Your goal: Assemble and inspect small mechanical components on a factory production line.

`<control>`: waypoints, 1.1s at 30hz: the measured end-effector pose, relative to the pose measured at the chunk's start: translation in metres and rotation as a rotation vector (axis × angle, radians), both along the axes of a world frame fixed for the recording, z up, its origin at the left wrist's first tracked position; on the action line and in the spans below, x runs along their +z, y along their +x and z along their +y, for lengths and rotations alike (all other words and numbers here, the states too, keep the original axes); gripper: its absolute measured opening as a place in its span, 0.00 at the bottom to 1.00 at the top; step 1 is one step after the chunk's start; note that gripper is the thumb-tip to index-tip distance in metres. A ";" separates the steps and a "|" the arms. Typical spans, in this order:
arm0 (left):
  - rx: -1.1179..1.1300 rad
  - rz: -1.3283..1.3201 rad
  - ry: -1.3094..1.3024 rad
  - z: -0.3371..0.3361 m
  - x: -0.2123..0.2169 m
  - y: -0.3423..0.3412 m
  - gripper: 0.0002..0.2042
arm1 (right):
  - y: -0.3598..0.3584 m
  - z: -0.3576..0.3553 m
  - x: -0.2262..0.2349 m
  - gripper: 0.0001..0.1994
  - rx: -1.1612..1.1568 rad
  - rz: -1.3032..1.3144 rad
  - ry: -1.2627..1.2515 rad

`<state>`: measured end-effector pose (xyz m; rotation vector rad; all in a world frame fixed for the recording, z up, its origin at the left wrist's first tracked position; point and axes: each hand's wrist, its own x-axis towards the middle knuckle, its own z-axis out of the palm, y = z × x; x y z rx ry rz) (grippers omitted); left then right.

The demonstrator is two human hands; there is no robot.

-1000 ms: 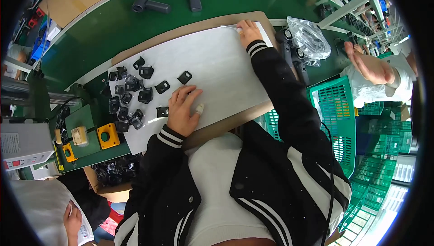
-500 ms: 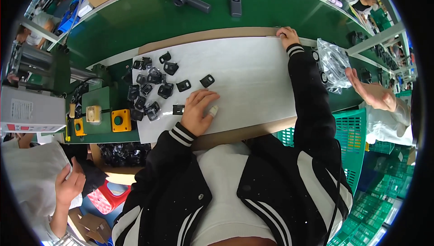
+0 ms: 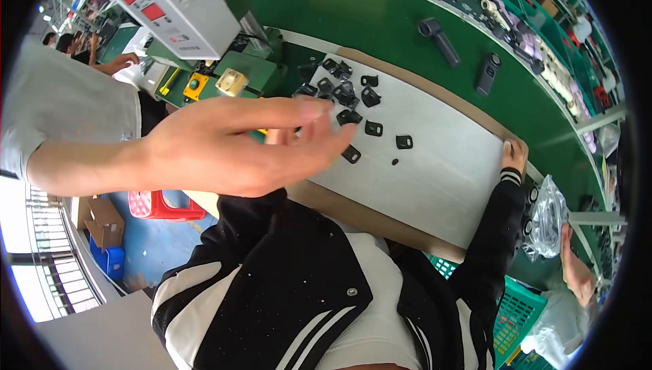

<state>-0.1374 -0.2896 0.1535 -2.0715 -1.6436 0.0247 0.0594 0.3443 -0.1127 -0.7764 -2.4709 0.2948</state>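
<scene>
My right hand point(image 3: 514, 156), in a black sleeve with a striped cuff, grips the far right edge of a white sheet point(image 3: 441, 173) lying on a brown board point(image 3: 380, 224). Several small black plastic parts point(image 3: 346, 95) lie scattered at the sheet's left end, and one point(image 3: 404, 142) sits apart nearer the middle. A co-worker's big bare hand point(image 3: 231, 146) reaches in from the left, close to the camera, fingers spread. It covers my left hand point(image 3: 273, 136), of which only a sliver shows above my black sleeve.
A green conveyor belt point(image 3: 380, 23) runs behind the sheet with two black handle-like pieces point(image 3: 438, 37) point(image 3: 486, 74) on it. A grey machine box point(image 3: 170, 3) and a yellow-button block point(image 3: 195, 86) stand at the left. A clear bag point(image 3: 547, 210), a green crate point(image 3: 516, 315) and another person's hand point(image 3: 577, 268) are at the right.
The view has swung left. A co-worker's hand has come in from the left and now hides my left hand. My right hand stays on the sheet's edge.
</scene>
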 end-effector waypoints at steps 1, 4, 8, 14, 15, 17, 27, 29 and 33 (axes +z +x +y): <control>-0.116 0.681 -0.170 0.034 0.035 0.008 0.11 | 0.006 0.004 0.002 0.10 -0.006 -0.012 0.036; -0.121 1.123 -0.385 0.067 0.051 0.019 0.04 | 0.005 0.016 -0.017 0.09 -0.002 0.012 0.043; -0.133 1.133 -0.404 0.058 0.051 0.012 0.11 | 0.006 0.013 -0.019 0.07 0.031 0.062 0.038; -0.025 0.986 -0.529 0.036 0.056 0.020 0.03 | 0.003 0.017 -0.017 0.10 0.043 0.094 0.095; -0.013 0.995 -0.512 0.034 0.055 0.020 0.03 | 0.008 0.018 -0.021 0.10 0.011 0.094 0.095; -0.057 1.067 -0.533 0.033 0.051 0.016 0.03 | 0.022 0.019 -0.023 0.10 -0.019 0.116 0.129; -0.187 1.597 -0.551 0.027 0.035 0.020 0.16 | -0.014 -0.009 -0.021 0.06 -0.377 0.034 0.103; -0.215 1.578 -0.524 0.039 0.042 0.021 0.19 | -0.019 -0.015 -0.005 0.08 -0.475 -0.127 -0.027; -0.267 1.714 -0.498 0.048 0.058 0.030 0.20 | -0.015 0.005 0.017 0.08 -0.349 -0.298 -0.138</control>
